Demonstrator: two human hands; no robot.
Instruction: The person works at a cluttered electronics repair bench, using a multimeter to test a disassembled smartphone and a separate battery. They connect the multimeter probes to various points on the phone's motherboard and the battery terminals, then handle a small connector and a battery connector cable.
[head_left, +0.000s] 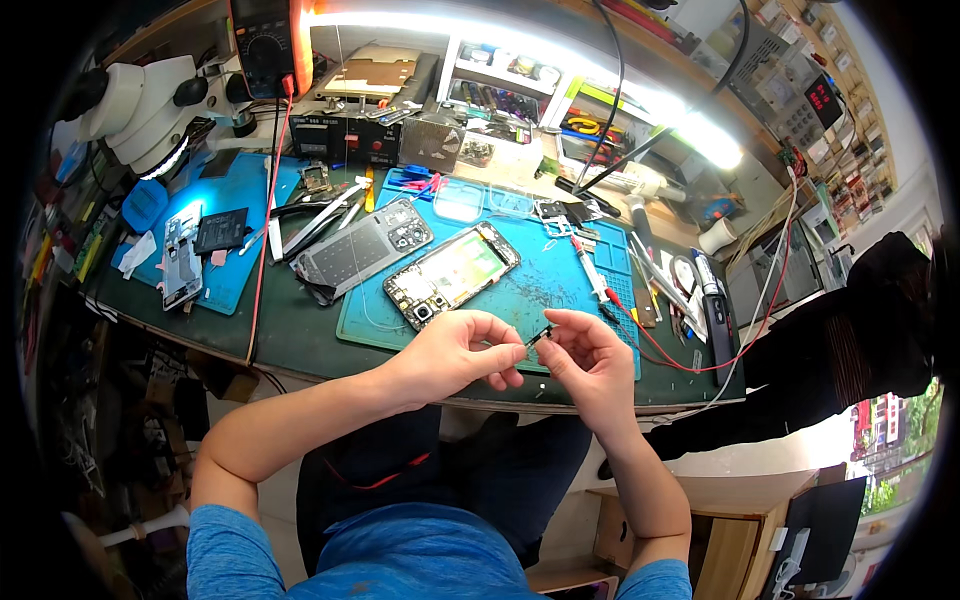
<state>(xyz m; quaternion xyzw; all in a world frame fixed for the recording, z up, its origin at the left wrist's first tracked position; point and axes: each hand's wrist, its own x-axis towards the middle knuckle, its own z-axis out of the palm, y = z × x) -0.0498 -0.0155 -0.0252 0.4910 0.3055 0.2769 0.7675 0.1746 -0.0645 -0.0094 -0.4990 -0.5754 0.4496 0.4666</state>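
Over the front edge of the blue work mat (375,318), my two hands meet at a small dark phone part (540,337). My left hand (465,352) pinches one end of it between thumb and fingers. The fingers of my right hand (588,362) are closed on the other end. The part is too small to tell its exact kind. Just beyond my left hand lies an opened smartphone (455,272), its inner board and camera showing. To its left rests a grey phone back cover (365,250) with a camera block.
A microscope (145,105) stands at the far left, with a second phone body (182,255) and a black battery (222,230) below it. A multimeter (268,45) hangs at the back. Red test leads (690,366) and a syringe (590,270) lie right. A person in dark clothes (850,320) is at the right.
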